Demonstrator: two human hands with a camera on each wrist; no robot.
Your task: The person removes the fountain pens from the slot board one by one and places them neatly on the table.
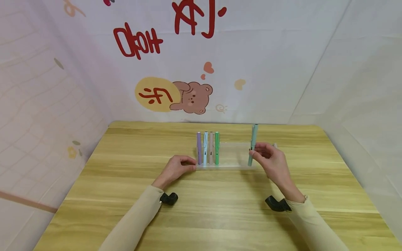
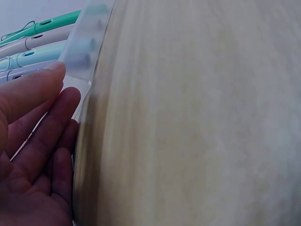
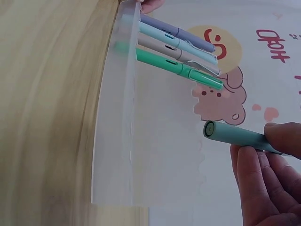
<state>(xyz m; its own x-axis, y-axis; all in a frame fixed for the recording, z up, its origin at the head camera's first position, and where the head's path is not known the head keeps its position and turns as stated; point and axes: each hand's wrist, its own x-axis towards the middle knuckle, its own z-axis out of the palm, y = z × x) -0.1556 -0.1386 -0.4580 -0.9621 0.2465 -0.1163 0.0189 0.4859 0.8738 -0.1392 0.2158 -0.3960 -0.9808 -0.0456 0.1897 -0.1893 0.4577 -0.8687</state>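
Note:
A translucent pen stand [image 1: 233, 153] holds four upright pens at its left side: purple [image 1: 199, 148], light blue [image 1: 205, 149], greyish-pink [image 1: 211, 148] and green [image 1: 217, 148]. At the stand's right end, my right hand [image 1: 271, 162] pinches a teal pen [image 1: 253, 144] between thumb and fingers. In the right wrist view the teal pen [image 3: 235, 135] is apart from the stand [image 3: 113, 150], its round end facing the camera. My left hand [image 1: 176, 169] is at the stand's left end, thumb and fingers touching its corner; in the left wrist view the fingers [image 2: 51, 127] are loosely bent beside it.
The wooden table [image 1: 204, 216] stretches around the stand. A white sheet with red characters and a printed bear [image 1: 193, 98] hangs behind it, with pale sheets on both sides. A small greyish object [image 1: 275, 145] shows behind my right hand.

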